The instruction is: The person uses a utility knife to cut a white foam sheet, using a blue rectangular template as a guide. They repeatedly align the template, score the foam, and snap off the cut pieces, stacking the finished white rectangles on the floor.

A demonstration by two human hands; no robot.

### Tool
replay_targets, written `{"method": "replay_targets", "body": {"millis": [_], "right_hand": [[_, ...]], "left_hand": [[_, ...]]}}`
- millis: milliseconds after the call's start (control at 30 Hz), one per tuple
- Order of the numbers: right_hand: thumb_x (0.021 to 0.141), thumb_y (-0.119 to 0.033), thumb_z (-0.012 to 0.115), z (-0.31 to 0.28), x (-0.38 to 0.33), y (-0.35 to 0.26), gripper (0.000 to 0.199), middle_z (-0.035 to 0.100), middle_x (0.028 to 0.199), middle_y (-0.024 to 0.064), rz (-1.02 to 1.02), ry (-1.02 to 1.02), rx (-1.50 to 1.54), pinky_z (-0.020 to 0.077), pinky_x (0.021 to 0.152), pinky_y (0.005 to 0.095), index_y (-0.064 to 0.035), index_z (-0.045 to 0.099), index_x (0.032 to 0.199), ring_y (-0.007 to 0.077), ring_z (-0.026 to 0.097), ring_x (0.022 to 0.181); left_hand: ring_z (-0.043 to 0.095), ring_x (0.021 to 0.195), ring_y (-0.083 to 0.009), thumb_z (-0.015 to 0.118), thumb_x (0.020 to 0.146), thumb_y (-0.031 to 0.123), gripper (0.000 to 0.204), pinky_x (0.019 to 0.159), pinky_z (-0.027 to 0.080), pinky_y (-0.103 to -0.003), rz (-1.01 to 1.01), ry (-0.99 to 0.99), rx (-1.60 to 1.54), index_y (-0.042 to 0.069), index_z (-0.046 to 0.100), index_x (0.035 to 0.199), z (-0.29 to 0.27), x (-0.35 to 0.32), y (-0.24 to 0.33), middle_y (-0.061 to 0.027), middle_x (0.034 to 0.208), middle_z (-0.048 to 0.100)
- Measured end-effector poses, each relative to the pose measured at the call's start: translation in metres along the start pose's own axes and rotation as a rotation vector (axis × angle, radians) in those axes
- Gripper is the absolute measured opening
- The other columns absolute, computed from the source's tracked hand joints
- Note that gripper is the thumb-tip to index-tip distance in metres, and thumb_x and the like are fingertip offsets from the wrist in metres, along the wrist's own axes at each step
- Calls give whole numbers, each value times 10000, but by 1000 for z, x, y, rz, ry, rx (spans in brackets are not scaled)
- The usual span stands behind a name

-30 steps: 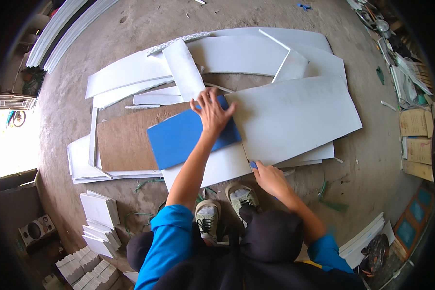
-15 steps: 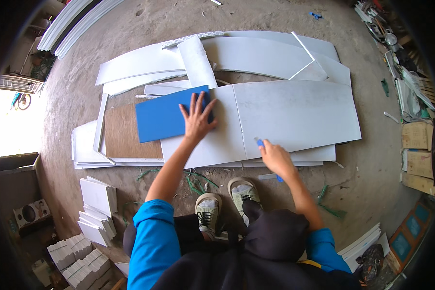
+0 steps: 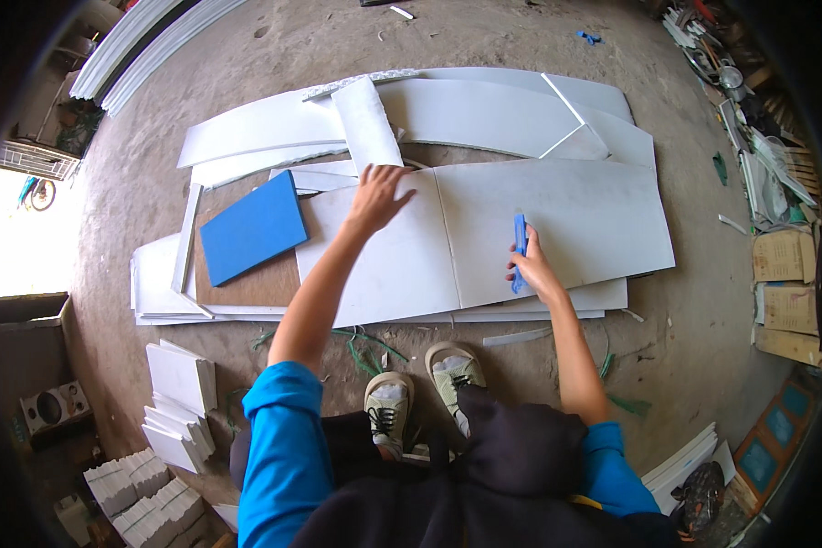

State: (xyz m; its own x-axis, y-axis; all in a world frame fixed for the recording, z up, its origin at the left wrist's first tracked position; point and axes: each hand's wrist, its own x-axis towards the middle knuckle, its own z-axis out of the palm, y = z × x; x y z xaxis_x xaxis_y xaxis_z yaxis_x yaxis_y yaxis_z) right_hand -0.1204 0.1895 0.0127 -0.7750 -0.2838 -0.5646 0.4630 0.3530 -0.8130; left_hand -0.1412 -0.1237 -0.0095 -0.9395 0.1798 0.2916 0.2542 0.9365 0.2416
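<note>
The large flat white rectangular panel [image 3: 384, 265] lies on the bare concrete floor [image 3: 484, 27] just ahead of the person's two grey lace-up shoes [image 3: 420, 388], side by side with a second, wider white panel [image 3: 584, 215] that it meets along a straight seam. The left hand [image 3: 377, 194] rests palm down on the far edge of the nearer panel, its fingers [image 3: 371, 173] spread open and gripping nothing. The right hand [image 3: 534, 269] sits on the wider panel close to the seam, its fingers closed around a slim blue utility knife [image 3: 520, 247] that stands roughly upright in the view, its lower end touching the panel's surface. Left of the left hand, well apart from it, a blue rectangular board [image 3: 251, 226] lies tilted on a brown flat sheet [image 3: 256, 288], which itself sits on more white sheets. Beyond both hands, long curved white strips and offcuts [image 3: 466, 105] overlap one another across the floor. Near the floor's left edge, beside the person's left sleeve, small white rectangular pieces [image 3: 181, 384] are stacked in a loose pile. Cardboard boxes [image 3: 781, 260] sit at the right edge of the floor.
</note>
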Motion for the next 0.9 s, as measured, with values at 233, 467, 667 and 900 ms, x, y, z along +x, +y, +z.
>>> {"method": "replay_targets", "body": {"millis": [233,467,667,900], "right_hand": [[819,79,366,-7,-18,-9,736,381,1124,147,-174,90,119,510,604,305,-259,15,1371,190,571,749],[819,74,338,-18,-49,-34,712,404,1135,163,-384,154,187,511,572,277,-234,9,1370,194,600,762],[810,106,329,-22,-101,-91,742,404,1159,161,-584,173,105,501,618,276,-261,15,1374,190,600,794],[845,68,335,-20,-116,-85,667,475,1076,162,-663,178,33,461,558,238,-218,56,1379,152,573,682]], "left_hand": [[490,1015,-190,678,561,633,695,852,295,-403,-364,-337,-127,85,585,978,8,46,32,-73,909,598],[518,985,-235,704,580,526,647,943,212,-396,-352,-199,-445,57,561,1002,-47,48,52,-115,879,603],[485,931,-249,741,580,423,551,901,230,-396,-141,219,-376,52,555,942,-164,66,83,-106,895,549],[470,911,-226,769,571,306,446,841,247,-417,68,421,-85,100,503,863,-154,43,116,-41,827,578]]}}
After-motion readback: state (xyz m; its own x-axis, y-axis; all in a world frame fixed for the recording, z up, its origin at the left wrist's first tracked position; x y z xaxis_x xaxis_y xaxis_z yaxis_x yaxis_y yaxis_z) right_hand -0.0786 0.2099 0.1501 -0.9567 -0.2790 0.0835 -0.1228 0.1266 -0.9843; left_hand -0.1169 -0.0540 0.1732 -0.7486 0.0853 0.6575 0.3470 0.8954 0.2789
